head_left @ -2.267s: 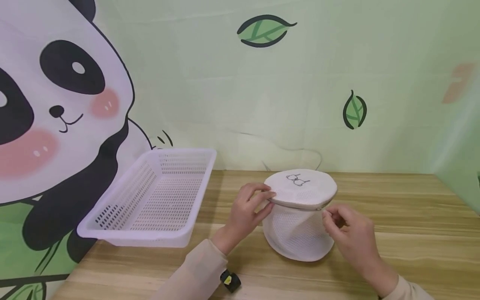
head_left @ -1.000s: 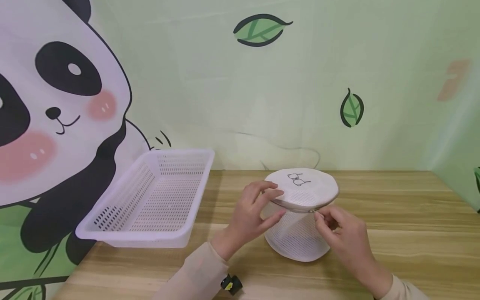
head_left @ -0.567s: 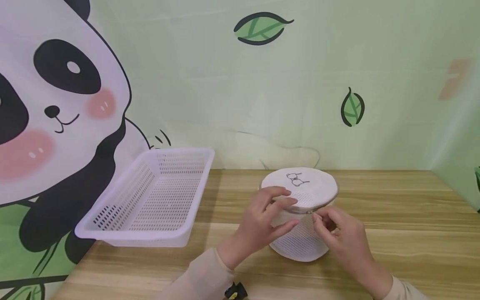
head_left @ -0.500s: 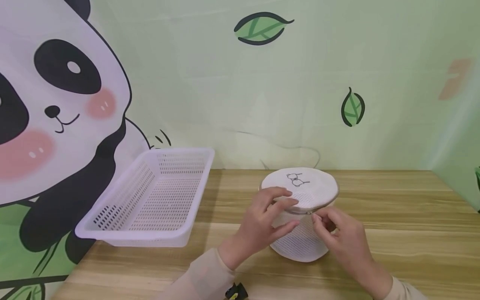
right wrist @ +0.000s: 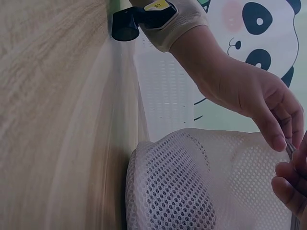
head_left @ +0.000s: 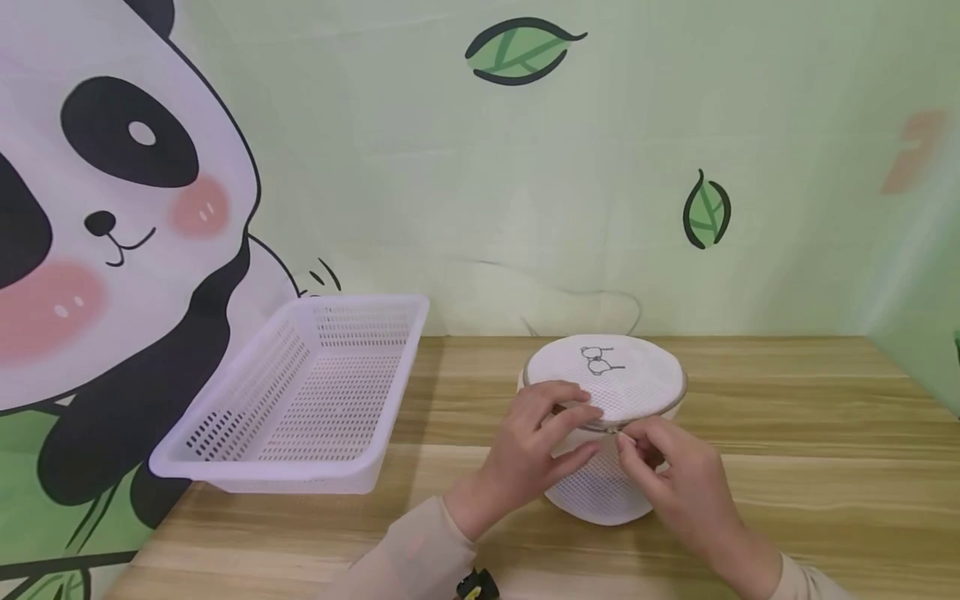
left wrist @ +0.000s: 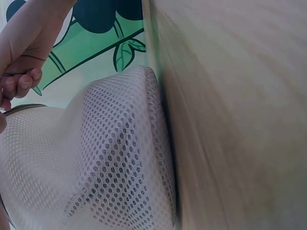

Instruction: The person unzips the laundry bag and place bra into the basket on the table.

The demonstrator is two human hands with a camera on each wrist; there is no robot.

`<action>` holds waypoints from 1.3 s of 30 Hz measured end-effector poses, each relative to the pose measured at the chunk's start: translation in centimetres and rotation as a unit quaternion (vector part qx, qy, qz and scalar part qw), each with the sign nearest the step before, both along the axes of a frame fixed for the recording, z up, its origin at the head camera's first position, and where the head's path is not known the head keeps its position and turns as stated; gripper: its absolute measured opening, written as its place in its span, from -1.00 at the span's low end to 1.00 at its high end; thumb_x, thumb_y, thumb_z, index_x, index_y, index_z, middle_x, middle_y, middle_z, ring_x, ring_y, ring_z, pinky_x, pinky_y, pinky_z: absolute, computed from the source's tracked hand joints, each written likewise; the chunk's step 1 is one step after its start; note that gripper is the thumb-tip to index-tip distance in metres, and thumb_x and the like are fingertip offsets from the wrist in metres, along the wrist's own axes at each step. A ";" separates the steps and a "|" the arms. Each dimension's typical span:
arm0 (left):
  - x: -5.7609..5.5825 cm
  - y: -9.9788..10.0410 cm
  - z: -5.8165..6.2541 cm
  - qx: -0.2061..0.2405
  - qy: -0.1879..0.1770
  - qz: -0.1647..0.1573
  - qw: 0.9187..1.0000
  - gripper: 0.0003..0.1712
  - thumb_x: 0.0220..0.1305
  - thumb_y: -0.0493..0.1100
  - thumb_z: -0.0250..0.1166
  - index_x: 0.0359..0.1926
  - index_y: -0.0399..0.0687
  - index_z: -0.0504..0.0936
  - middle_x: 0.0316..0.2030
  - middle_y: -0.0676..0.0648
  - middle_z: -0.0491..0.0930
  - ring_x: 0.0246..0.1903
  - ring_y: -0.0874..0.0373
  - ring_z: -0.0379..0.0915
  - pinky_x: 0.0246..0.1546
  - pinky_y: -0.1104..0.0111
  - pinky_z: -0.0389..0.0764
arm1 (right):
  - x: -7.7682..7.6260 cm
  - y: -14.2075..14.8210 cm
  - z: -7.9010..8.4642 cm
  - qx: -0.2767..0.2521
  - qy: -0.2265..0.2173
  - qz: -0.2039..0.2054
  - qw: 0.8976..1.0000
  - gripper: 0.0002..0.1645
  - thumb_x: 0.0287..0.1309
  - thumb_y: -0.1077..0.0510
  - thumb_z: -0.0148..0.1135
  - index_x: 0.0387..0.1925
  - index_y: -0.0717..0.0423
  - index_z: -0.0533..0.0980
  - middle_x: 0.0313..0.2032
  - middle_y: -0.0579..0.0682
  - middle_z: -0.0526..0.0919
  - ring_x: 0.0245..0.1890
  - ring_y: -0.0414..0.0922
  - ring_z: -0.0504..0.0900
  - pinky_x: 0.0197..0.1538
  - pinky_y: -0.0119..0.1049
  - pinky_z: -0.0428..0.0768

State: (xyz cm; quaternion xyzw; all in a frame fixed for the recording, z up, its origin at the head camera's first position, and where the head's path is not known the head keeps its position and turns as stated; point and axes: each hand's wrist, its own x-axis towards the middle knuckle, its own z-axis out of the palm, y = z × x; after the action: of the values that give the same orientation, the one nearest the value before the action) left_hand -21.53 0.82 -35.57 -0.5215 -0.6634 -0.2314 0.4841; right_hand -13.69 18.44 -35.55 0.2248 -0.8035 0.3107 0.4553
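A: Which hand is nearest the zip (head_left: pixel 609 430)?

B: The right hand (head_left: pixel 678 479). Its thumb and forefinger are narrow, pinching the zip at the front of the lid (head_left: pixel 645 375); the pull itself is too small to make out.

A: And the line of the zip from there?

B: It follows the rim: leftward from the right fingertips toward the left hand (head_left: pixel 517 450), and to the other side, up and away round the lid. The stretch just left of the pinch, between the two hands, is the one that matters.

A: State of the left hand?

B: Fingers parted. Their tips rest on the lid, left of the right fingertips; the thumb lies lower, apart from them, so the rim passes between.

A: Where is the bag (head_left: pixel 600 496)?

B: Directly below the fingertips of both hands, standing on the table (head_left: pixel 825 517), its axis upright, its mesh creased. The zip thus runs crosswise to that axis.

A: Farther out?

B: The basket (head_left: pixel 262 468), well left of the right hand, beyond the left, its long axis running away from the person.
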 end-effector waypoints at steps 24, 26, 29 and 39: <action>-0.4 0.0 -0.7 0.009 0.000 0.005 1.000 -0.70 0.01 -0.15 0.47 -0.20 -0.01 0.62 -0.16 -0.02 0.57 -0.09 0.11 0.52 0.06 0.36 0.52 | 0.1 -0.5 -0.4 -0.001 0.013 0.034 0.999 -0.76 -0.17 0.44 0.26 -0.51 0.04 0.51 -0.60 -0.22 0.48 -0.55 -0.42 0.39 -0.56 -0.66 0.35; -0.4 -0.1 -0.7 0.008 0.000 0.004 1.000 -0.71 0.01 -0.16 0.47 -0.21 -0.02 0.61 -0.16 -0.03 0.57 -0.09 0.10 0.52 0.05 0.36 0.52 | 0.1 -0.5 -0.4 -0.001 0.014 0.038 0.999 -0.77 -0.15 0.43 0.26 -0.50 0.04 0.51 -0.60 -0.22 0.47 -0.55 -0.42 0.39 -0.56 -0.66 0.35; -0.5 -0.1 -0.8 0.007 0.000 0.004 1.000 -0.73 0.01 -0.18 0.46 -0.23 -0.04 0.62 -0.16 -0.04 0.57 -0.09 0.10 0.52 0.06 0.35 0.52 | 0.1 -0.6 -0.5 -0.004 0.015 0.042 0.999 -0.78 -0.13 0.43 0.26 -0.50 0.05 0.52 -0.60 -0.21 0.47 -0.55 -0.42 0.39 -0.57 -0.65 0.34; -0.5 -0.3 -0.8 0.016 0.011 0.006 1.000 -0.81 0.02 -0.19 0.44 -0.29 -0.04 0.66 -0.18 -0.04 0.59 -0.12 0.09 0.55 0.06 0.36 0.54 | -0.1 -0.7 -0.8 -0.013 0.026 0.038 0.999 -0.78 -0.14 0.43 0.25 -0.51 0.06 0.52 -0.61 -0.21 0.45 -0.56 -0.42 0.43 -0.53 -0.62 0.42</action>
State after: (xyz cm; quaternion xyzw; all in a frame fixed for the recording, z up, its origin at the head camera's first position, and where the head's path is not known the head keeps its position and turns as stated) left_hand -22.04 0.48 -36.39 -0.5124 -0.6573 -0.2333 0.5009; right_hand -13.82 17.75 -36.36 0.2574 -0.7780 0.3320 0.4672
